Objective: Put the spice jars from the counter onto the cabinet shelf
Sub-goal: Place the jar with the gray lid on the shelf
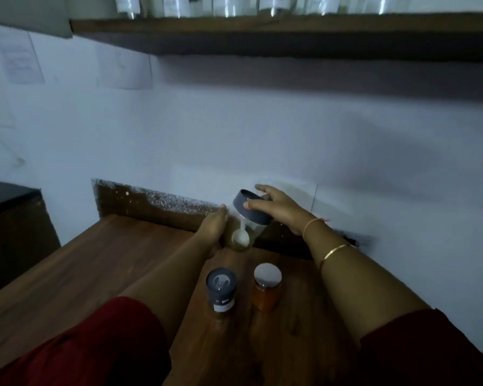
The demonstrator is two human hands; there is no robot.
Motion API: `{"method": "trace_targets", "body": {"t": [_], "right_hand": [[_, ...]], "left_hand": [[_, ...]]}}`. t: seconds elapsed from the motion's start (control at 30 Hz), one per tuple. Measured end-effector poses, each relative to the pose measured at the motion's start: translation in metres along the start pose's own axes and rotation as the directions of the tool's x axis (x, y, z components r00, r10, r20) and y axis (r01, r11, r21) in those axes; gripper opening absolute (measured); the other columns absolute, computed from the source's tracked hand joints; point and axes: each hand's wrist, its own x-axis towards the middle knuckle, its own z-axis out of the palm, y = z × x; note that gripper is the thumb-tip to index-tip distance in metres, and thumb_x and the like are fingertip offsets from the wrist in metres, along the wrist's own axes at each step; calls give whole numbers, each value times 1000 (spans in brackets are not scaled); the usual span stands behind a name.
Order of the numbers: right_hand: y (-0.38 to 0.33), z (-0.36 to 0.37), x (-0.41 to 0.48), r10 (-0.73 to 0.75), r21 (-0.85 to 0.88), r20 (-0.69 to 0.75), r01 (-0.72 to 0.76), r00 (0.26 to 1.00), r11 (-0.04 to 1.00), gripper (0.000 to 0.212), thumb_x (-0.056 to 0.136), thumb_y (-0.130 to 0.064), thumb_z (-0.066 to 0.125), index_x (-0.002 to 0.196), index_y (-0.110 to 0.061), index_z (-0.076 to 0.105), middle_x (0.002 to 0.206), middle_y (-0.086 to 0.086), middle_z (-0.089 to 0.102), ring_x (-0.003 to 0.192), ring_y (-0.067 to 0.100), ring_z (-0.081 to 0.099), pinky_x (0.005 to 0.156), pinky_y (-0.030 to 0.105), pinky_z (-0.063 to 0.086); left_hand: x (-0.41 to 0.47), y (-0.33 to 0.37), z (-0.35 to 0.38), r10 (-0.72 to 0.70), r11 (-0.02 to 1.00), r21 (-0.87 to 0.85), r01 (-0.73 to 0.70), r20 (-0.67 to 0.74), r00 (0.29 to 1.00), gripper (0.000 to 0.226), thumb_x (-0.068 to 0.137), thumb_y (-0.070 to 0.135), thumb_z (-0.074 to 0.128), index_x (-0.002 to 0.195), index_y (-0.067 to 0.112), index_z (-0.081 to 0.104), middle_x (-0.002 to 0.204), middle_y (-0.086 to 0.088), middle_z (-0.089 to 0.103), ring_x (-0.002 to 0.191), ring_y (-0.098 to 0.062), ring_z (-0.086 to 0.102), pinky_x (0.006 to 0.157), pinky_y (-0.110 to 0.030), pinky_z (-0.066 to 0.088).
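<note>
Well below the shelf (262, 26), the tilted jar (247, 232) is held two-handed, apparently for a steady lift: right hand (279, 210) fingers curl over its lid, left hand (212, 227) grips the glass. A dark jar (221, 288) and an orange jar (267, 288) wait upright, farther below the shelf.

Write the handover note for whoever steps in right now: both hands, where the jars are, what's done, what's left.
Left hand: holds the lower body of the tall jar.
Right hand: grips that jar's grey lid.
The tall jar is tilted, at the back of the counter, with a white spoon inside.
The grey-lidded jar and the orange jar stand upright on the counter, untouched.
Done: none of these three is on the shelf, which already holds blurred containers.
Left: shelve all three, tall jar first.
</note>
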Motion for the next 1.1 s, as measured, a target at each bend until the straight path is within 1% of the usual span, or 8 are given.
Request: {"method": "trace_targets", "body": {"t": [0.2,0.3,0.4,0.6,0.77,0.93,1.03,1.1], "right_hand": [[-66,-37,-7,-200,121,-118,214,973,969,72,83,-28,69,143,-37,30,127,7,55,111,22,56,84,28,47],[-92,-53,-12,-287,196,-163,316,944,928,66,86,-23,64,143,-34,33,128,9,57,111,23,57,91,35,48],[-116,-63,-17,-372,223,-215,416,903,881,62,88,-17,62,142,-30,36,125,9,59,109,23,57,94,35,46],[-149,-77,-29,-436,317,-297,519,849,794,64,72,-26,61,134,-30,45,116,6,58,97,14,57,78,25,49],[-163,-86,-32,-414,507,-415,584,810,634,38,83,-20,50,121,-24,53,101,1,55,91,15,54,83,37,50],[-176,-87,-38,-334,444,-558,613,760,653,20,95,-17,42,107,-29,52,102,-1,57,94,18,55,74,35,51],[-181,-85,-42,-259,400,-623,585,738,705,9,95,-24,45,99,-28,51,107,3,60,98,23,61,65,31,53],[-186,-82,-43,-232,426,-610,560,757,711,20,95,-37,45,108,-25,54,114,5,63,103,26,63,66,32,54]], "left_hand": [[1,61,7,-69,895,-406,187,288,955,75,92,65,24,136,8,45,132,-20,54,115,-38,55,93,-51,46],[-6,88,11,-84,905,-362,226,368,926,82,82,75,34,133,11,47,125,-23,58,108,-46,59,84,-54,51],[-17,111,16,-107,912,-297,283,495,862,99,70,84,38,128,5,50,123,-25,60,104,-41,64,74,-45,58],[-28,145,26,46,912,-359,199,570,820,92,70,79,43,120,3,58,120,-21,62,86,-27,71,69,-38,60],[-44,157,53,259,868,-497,3,457,851,75,70,61,59,125,10,54,110,-18,67,97,-34,68,73,-41,58],[-57,163,77,500,797,-470,-378,163,851,55,80,39,66,126,15,46,122,-16,58,105,-33,64,85,-42,56],[-64,166,85,653,723,-250,-644,-56,756,68,71,33,79,121,21,36,116,-6,55,99,-14,63,84,-28,55],[-69,165,89,753,639,-80,-765,-140,643,70,69,29,82,117,26,31,110,1,53,89,-2,62,72,-14,52]]}}
